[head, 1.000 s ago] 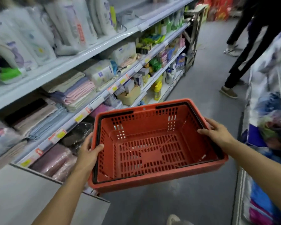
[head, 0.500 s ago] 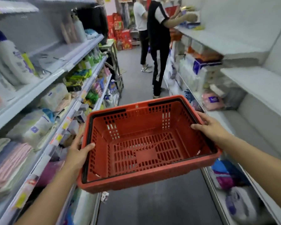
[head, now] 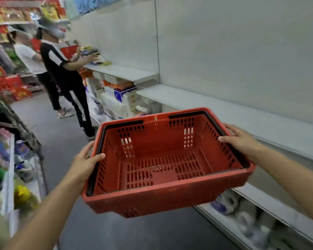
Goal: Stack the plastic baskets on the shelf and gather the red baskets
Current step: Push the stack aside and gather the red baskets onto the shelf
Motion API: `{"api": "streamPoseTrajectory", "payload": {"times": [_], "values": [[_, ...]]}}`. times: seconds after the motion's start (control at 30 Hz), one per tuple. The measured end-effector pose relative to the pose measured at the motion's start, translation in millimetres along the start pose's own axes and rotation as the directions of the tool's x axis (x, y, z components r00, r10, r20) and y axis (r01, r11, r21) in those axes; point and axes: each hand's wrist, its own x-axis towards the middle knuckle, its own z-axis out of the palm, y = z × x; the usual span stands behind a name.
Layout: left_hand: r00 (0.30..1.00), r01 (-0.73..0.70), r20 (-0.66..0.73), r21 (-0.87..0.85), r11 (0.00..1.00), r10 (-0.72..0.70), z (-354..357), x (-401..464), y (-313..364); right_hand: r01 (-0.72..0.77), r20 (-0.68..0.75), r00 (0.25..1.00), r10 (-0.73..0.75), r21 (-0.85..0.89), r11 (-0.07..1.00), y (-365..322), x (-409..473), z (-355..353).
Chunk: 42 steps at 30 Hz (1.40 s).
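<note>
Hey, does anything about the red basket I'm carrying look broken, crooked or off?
Nothing stands out. The red basket is empty and looks whole, its black handles folded down along the rim. The left hand and right hand grip opposite sides. It only tips slightly toward the camera.

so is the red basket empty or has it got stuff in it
Empty. The red basket shows its bare slotted floor and inner walls with nothing on them. The left hand and right hand grip its opposite rims.
</note>
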Motion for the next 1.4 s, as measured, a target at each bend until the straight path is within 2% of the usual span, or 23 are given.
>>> {"api": "streamPoseTrajectory", "payload": {"times": [0.17,0.3,0.53,0.8,0.93,1.03,1.23,1.33,1.4], "values": [[0.975,-0.096,0.2,-0.002,0.995,0.094,90.0,-45.5,49.8,0.014,-0.218,0.976,-0.009,0.022,1.0,5.3,-85.9,-111.9],[0.925,-0.158,0.344,-0.045,0.986,0.164,163.6,-98.6,76.2,0.001,-0.376,0.927,0.011,0.032,0.999,18.8,-163.1,-202.4],[0.827,-0.214,0.519,-0.066,0.975,0.217,291.6,-223.3,96.0,0.001,-0.568,0.822,0.037,0.067,0.998,53.1,-306.6,-353.7],[0.697,-0.29,0.67,-0.065,0.955,0.257,444.6,-368.4,111.4,-0.078,-0.754,0.652,0.078,0.035,0.996,88.1,-447.3,-495.8],[0.595,-0.257,0.773,-0.077,0.963,0.221,516.0,-409.6,125.2,-0.098,-0.83,0.546,0.114,0.072,0.993,104.4,-483.0,-550.9],[0.507,-0.228,0.839,-0.088,0.97,0.195,563.2,-425.4,134.6,-0.121,-0.848,0.507,0.156,0.109,0.987,119.0,-490.6,-590.6],[0.301,-0.056,0.94,-0.151,0.987,0.16,629.7,-441.3,158.4,-0.12,-0.872,0.423,0.248,0.217,0.969,127.5,-487.8,-642.3],[0.137,0.068,0.98,-0.156,0.986,0.145,651.2,-446.3,166.5,-0.163,-0.848,0.459,0.263,0.211,0.964,119.3,-484.6,-655.5],[0.071,0.108,0.987,-0.154,0.982,0.147,665.9,-447.4,162.2,-0.225,-0.817,0.503,0.283,0.193,0.955,112.4,-481.9,-666.0]]}}
